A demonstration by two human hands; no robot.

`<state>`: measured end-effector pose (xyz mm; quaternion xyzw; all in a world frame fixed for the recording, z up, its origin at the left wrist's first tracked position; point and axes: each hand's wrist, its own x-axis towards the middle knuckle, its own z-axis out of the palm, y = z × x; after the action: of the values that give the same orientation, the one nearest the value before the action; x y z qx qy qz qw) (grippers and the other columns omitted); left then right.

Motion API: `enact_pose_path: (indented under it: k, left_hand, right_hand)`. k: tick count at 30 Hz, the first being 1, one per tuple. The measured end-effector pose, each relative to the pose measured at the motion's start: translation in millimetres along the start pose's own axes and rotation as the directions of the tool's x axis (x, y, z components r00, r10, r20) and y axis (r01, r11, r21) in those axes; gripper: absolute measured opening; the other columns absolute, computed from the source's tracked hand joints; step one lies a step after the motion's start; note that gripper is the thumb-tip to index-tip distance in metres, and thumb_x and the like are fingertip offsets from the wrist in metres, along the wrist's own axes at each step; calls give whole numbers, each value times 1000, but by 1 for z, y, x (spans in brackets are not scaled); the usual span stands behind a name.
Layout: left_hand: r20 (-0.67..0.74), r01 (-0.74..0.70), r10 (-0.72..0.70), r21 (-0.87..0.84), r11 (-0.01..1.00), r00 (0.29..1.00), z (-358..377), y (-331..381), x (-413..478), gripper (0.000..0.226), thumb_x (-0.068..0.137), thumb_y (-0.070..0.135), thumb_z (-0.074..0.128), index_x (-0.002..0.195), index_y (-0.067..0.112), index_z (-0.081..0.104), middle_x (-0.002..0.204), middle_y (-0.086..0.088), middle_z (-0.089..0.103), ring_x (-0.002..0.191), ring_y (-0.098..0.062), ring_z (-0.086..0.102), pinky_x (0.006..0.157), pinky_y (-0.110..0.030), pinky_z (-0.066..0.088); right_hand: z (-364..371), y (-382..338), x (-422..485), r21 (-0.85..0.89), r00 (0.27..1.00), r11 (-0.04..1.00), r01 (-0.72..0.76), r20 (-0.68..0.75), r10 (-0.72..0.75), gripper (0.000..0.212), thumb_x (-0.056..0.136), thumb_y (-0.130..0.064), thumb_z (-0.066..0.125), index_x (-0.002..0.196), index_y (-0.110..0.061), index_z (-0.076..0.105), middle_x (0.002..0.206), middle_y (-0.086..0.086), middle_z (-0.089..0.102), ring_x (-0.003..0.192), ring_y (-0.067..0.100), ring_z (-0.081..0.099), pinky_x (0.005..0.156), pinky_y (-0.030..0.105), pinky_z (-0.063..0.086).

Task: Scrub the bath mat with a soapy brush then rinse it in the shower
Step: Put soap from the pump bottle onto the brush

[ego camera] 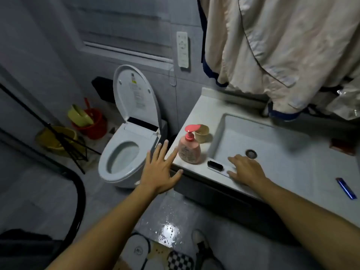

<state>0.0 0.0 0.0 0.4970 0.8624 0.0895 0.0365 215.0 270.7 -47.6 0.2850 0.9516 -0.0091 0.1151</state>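
The left hand [161,168] is wide open with its fingers spread, and it holds nothing. Its fingertips are just beside the soap [190,151]. They may be touching it, but I cannot tell. If the hand bumps the soap too hard, the bottle could tip onto the cup [202,133] right behind it, or fall into the sink [272,137].

The right hand [247,170] is open too, with loose fingers over the white end of the brush [215,165]. I think it has no real grip yet. The brush lies between the two hands, on the rim by the sink, so a clumsy grab could push it in.

The floor [169,230] below the arms is wet and shiny, so feet could slip. The mat [155,251] seems to lie down there, low between the arms and well apart from both hands. I am not sure it is the mat.
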Motion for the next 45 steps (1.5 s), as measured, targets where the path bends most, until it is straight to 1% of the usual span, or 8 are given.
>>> enact_pose_path:
  k: [8, 16, 22, 26, 29, 38, 41, 45]
  left_hand:
    - [80, 86, -78, -100, 991, 994, 21, -9, 9, 50, 81, 46, 56, 126, 26, 67, 166, -7, 26, 147, -29, 33, 110, -50, 44]
    - [-72, 280, -323, -348, 895, 943, -1, -3, 48, 17, 90, 21, 57, 102, 29, 66, 112, 8, 54, 92, -17, 58, 73, -33, 43]
    - [-113, 372, -523, -580, 725, 844, -31, 21, 99, 13, 96, 24, 50, 84, 27, 55, 83, 10, 63, 77, -12, 57, 65, -32, 37]
    - [-32, 378, -546, -689, 619, 837, -48, 43, 141, 15, 95, 23, 50, 86, 23, 61, 84, 7, 66, 82, -16, 62, 76, -39, 54]
    - [48, 417, -540, -695, 586, 840, -53, 59, 166, 18, 92, 25, 46, 87, 21, 63, 80, 4, 66, 74, -14, 68, 78, -45, 59]
    - [147, 482, -485, -535, 694, 862, -49, 76, 186, 25, 82, 23, 35, 88, 29, 58, 88, 11, 70, 77, -18, 74, 77, -43, 57]
    - [214, 529, -515, -593, 607, 830, -46, 74, 185, 21, 85, 17, 41, 89, 25, 60, 86, 11, 70, 72, -12, 75, 78, -41, 57]
    - [258, 546, -534, -673, 499, 805, -39, 72, 187, 28, 63, 24, 49, 87, 19, 62, 91, -5, 70, 86, -29, 72, 81, -49, 58]
  right_hand:
    - [31, -1, 10, 66, 990, 996, -59, 134, 50, 41, 96, -49, 64, 125, -23, 56, 122, 4, 58, 110, 28, 60, 78, 36, 43]
    - [24, 11, 20, 396, 954, 917, -54, 290, -69, 22, 100, -38, 56, 85, -32, 41, 93, -4, 56, 88, 25, 57, 68, 37, 41]
    - [-17, -20, 3, 848, 965, 464, -257, 250, 78, 15, 103, -24, 55, 92, -13, 50, 63, 3, 56, 45, 14, 47, 48, 27, 38]
    - [-42, -47, 3, 954, 952, 68, -292, 283, 120, 21, 103, -13, 55, 90, -2, 43, 66, 8, 41, 47, 17, 38, 44, 23, 23]
    - [-54, -58, 5, 964, 952, -75, -255, 264, 154, 18, 103, -14, 56, 86, -10, 49, 74, 8, 43, 52, 19, 42, 44, 23, 24]
    - [-61, -61, 15, 958, 948, -151, -245, 269, 168, 20, 103, -17, 57, 98, 1, 51, 77, 11, 41, 46, 12, 47, 45, 22, 23]
    - [-61, -61, 14, 956, 951, -130, -261, 278, 138, 21, 103, -18, 58, 101, 2, 51, 77, 10, 42, 47, 12, 47, 44, 22, 25]
    - [-64, -65, 15, 962, 955, -112, -250, 264, 135, 20, 103, -17, 57, 97, 1, 49, 73, 11, 40, 49, 17, 44, 42, 20, 25]
